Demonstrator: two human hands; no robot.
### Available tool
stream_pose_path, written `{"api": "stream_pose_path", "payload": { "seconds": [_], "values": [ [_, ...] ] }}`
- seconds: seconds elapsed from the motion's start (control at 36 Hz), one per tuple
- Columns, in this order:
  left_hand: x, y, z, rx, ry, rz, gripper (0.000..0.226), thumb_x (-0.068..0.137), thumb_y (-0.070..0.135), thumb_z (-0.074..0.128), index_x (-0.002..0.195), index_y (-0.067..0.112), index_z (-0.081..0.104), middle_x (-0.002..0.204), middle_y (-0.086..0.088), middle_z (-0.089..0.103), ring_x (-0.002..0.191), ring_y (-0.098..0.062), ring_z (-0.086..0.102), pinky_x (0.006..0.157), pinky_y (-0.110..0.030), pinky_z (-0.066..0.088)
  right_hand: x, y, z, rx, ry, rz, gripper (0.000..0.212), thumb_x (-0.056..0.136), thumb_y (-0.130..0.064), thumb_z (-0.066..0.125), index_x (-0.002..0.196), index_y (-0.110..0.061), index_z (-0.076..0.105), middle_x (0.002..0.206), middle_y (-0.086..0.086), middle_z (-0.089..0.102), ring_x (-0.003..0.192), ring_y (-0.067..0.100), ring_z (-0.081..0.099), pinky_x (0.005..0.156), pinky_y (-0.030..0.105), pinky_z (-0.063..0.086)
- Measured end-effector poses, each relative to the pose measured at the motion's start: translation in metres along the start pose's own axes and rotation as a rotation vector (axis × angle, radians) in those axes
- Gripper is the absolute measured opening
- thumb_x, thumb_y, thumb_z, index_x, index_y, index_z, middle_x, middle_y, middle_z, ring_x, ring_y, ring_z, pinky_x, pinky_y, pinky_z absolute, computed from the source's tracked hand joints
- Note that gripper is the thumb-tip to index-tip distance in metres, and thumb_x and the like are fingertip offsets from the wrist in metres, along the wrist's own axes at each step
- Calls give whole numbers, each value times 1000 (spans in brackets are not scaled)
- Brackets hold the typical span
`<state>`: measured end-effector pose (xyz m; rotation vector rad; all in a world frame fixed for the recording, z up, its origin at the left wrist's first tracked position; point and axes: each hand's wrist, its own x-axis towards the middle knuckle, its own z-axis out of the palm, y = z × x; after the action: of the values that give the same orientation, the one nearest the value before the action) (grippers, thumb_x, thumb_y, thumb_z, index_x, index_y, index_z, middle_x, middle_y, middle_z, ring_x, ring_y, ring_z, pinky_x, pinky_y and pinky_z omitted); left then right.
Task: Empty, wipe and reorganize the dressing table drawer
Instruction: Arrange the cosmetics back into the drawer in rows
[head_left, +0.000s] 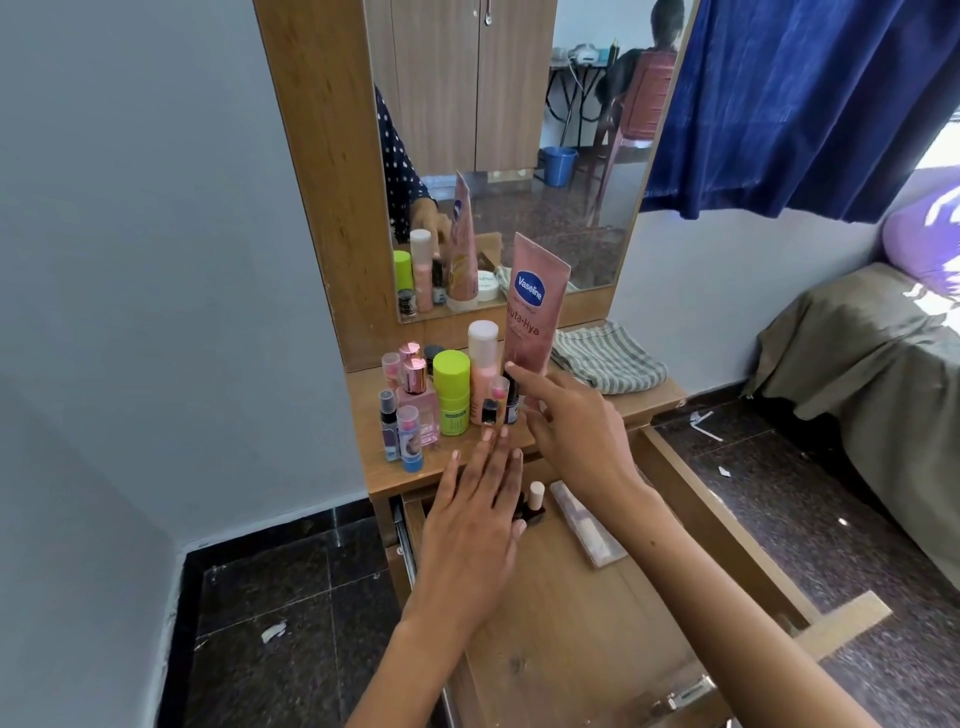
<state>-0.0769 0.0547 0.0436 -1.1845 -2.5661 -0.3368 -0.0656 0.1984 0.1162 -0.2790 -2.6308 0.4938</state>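
Note:
The wooden drawer (597, 639) is pulled out below the dressing table top (395, 478). Inside it lie a dark nail polish bottle (534, 503) with a beige cap and a pale flat case (584, 522). A tall pink Vaseline tube (535, 304) stands on the top beside several small bottles, among them a lime-capped bottle (452, 389). My right hand (576, 431) is spread just in front of the tube's base, touching or nearly touching it. My left hand (478, 512) hovers flat, fingers apart, over the drawer's back edge, holding nothing.
A folded striped cloth (608, 358) lies on the top to the right of the tube. The mirror (514, 145) rises behind. A bed (862, 364) with an olive cover stands to the right, under a blue curtain (800, 104). Paper scraps lie on the dark floor.

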Motion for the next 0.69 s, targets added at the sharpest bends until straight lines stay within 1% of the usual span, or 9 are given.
{"api": "stream_pose_path", "payload": {
  "seconds": [0.11,0.19,0.28,0.33,0.39,0.47,0.58,0.64,0.69],
  "values": [
    [1,-4,4,20,-6,-4,75,79,36,69,143,9,39,154,-11,26,145,-23,13,112,-44,14,1,0,-4,32,70,23,30,85,-20,67,113,-25,60,111,-4,60,88,18,64,70,35,52],
    [1,-6,6,25,1,-5,77,79,36,69,143,9,38,155,-11,24,145,-23,13,112,-44,13,0,2,-5,77,119,31,22,80,-25,73,95,-22,57,97,-8,64,82,14,64,67,35,52],
    [2,-7,8,34,10,-2,77,79,37,69,143,9,38,155,-12,23,145,-23,12,113,-44,11,-4,4,-6,266,141,55,21,77,-17,78,83,-20,58,82,-11,68,79,10,68,70,41,55],
    [2,-8,10,39,20,9,77,79,36,69,144,9,37,156,-12,22,145,-23,13,113,-44,11,-7,6,-12,320,145,82,23,75,-13,79,83,-21,59,80,-11,69,80,6,68,74,38,57],
    [1,-8,11,41,26,21,76,80,36,68,144,8,36,156,-12,21,145,-24,13,113,-44,13,-12,11,-19,348,140,122,27,74,-12,80,92,-22,63,82,-10,70,81,4,69,78,32,57],
    [0,-10,13,37,33,25,76,82,35,66,145,9,34,157,-12,18,146,-24,12,113,-45,13,-21,21,-30,390,94,182,32,73,-9,80,94,-26,64,82,-13,69,77,0,68,78,26,57],
    [-1,-11,15,41,11,27,76,84,34,63,147,8,30,158,-12,14,146,-23,11,113,-45,12,-30,36,-35,254,-24,235,25,71,-9,81,83,-27,67,77,-16,67,69,-11,62,68,5,47],
    [-2,-12,15,47,3,27,76,84,34,63,147,8,30,158,-12,14,146,-23,10,113,-45,12,-32,42,-31,196,-112,265,27,71,-8,80,80,-29,65,77,-15,67,70,-10,62,66,5,45],
    [-2,-12,15,46,-2,27,76,84,34,64,147,9,30,158,-11,14,146,-23,10,113,-44,11,-34,46,-22,157,-187,292,29,72,-8,79,79,-30,64,78,-13,67,71,-6,62,70,14,48]
  ]
}}
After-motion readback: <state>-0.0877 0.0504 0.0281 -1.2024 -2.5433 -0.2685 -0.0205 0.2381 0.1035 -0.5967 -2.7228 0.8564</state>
